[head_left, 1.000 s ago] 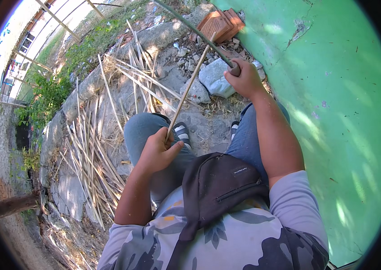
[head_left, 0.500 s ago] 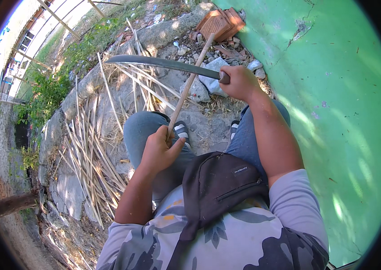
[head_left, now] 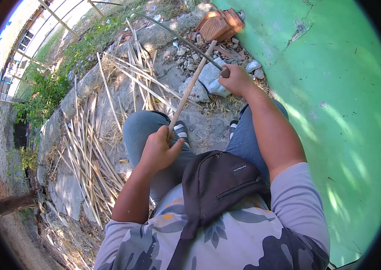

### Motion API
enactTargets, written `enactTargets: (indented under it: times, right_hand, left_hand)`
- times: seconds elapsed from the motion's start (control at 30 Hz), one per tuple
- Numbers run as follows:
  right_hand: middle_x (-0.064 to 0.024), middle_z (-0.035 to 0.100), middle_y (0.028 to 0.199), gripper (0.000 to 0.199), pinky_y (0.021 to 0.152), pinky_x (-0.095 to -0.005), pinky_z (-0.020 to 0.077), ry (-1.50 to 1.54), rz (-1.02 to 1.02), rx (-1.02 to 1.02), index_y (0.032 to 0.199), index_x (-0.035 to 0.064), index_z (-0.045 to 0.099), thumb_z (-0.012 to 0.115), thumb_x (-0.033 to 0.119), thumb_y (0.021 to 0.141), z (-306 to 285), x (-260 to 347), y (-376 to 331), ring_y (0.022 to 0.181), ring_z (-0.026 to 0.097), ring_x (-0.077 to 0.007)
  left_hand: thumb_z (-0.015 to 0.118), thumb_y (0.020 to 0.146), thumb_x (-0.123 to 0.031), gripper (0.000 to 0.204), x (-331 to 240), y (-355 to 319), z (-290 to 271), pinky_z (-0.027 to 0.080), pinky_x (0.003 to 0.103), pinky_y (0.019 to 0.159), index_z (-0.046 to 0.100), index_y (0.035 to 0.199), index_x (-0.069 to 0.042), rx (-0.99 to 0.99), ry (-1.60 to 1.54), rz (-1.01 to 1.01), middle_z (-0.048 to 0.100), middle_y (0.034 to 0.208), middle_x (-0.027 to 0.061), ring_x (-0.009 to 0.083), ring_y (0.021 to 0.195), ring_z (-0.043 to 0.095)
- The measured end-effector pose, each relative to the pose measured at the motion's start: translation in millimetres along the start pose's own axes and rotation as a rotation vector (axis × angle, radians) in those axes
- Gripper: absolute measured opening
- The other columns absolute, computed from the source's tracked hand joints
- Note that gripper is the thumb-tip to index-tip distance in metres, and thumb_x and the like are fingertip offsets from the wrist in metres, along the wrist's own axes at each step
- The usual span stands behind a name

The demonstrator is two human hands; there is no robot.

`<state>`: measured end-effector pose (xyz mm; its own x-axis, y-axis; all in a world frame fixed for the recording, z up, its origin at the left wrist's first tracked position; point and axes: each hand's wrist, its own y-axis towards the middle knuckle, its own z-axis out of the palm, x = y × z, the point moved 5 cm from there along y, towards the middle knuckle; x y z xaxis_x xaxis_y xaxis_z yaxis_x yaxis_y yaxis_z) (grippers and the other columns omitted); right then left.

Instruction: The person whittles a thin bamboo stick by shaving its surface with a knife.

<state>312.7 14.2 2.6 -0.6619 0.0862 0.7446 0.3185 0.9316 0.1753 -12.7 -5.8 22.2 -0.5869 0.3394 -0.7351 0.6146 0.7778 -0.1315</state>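
My left hand [head_left: 161, 150] is closed around the lower end of a pale wooden stick [head_left: 190, 87], which slants up and away to the right. A machete [head_left: 172, 32] is gripped by its dark handle in my right hand [head_left: 237, 81]. Its long blade appears thin, almost edge-on, and points to the far left. In the picture the blade crosses the stick near its far end; I cannot tell whether they touch. Both hands are in front of my bent knees [head_left: 143, 130], the right one farther out.
Several split sticks [head_left: 92, 164] lie on the ground at left, with more [head_left: 147, 83] ahead. Grey rocks [head_left: 215, 78] and stacked orange tiles [head_left: 219, 26] stand beyond my feet. A green floor [head_left: 334, 112] spreads to the right. A dark bag [head_left: 222, 182] hangs across my lap.
The machete has turned from showing its broad side to nearly edge-on, its tip swinging farther away from me. The stick's far end has dipped slightly; my left hand has hardly moved.
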Motion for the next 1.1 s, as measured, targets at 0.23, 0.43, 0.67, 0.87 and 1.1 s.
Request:
enactTargets:
  times: [0.23,0.43,0.67,0.87,1.1]
  right_hand:
    - [-0.0158,0.069,0.079,0.015,0.073,-0.047,0.0527,-0.318,-0.288,0.368,0.086,0.014,0.069,0.069,0.023,0.074,39,59,-35,0.081,0.068,-0.0374]
    - [-0.0163,0.07,0.081,0.016,0.073,-0.047,0.0525,-0.109,-0.031,0.245,0.084,0.0098,0.068,0.07,0.023,0.076,29,25,-8,0.081,0.068,-0.0381]
    - [-0.0167,0.07,0.083,0.016,0.073,-0.0464,0.0528,-0.181,-0.148,0.319,0.086,0.0095,0.07,0.07,0.022,0.076,36,39,-23,0.081,0.068,-0.0379]
    - [-0.0147,0.071,0.084,0.016,0.075,-0.0455,0.0534,-0.23,-0.042,0.343,0.087,0.0101,0.07,0.07,0.021,0.076,37,22,-8,0.084,0.068,-0.0374]
    - [-0.0151,0.071,0.088,0.017,0.077,-0.0454,0.0534,-0.205,-0.131,0.397,0.089,0.0103,0.07,0.07,0.022,0.076,50,44,-27,0.087,0.068,-0.0364]
  left_hand:
    - [0.081,0.082,-0.025,0.039,12,5,-7,0.038,0.029,0.055,0.047,0.083,-0.006,0.061,-0.246,-0.122,0.045,0.069,-0.0004,0.0087,0.064,0.04]
    - [0.081,0.081,-0.023,0.039,22,10,-8,0.038,0.029,0.056,0.046,0.085,-0.006,0.16,-0.348,-0.154,0.044,0.071,-0.0004,0.0092,0.066,0.04]
    - [0.08,0.083,-0.024,0.038,5,9,-3,0.039,0.029,0.056,0.049,0.09,-0.004,0.058,-0.134,-0.162,0.049,0.072,-0.0001,0.0093,0.065,0.044]
    - [0.081,0.081,-0.024,0.039,4,12,-1,0.042,0.032,0.058,0.051,0.092,-0.002,0.074,-0.03,-0.128,0.051,0.07,0.0035,0.0123,0.065,0.047]
    - [0.081,0.08,-0.023,0.038,3,10,-1,0.042,0.033,0.058,0.051,0.09,-0.002,0.087,-0.063,-0.171,0.051,0.071,0.0033,0.0132,0.065,0.047]
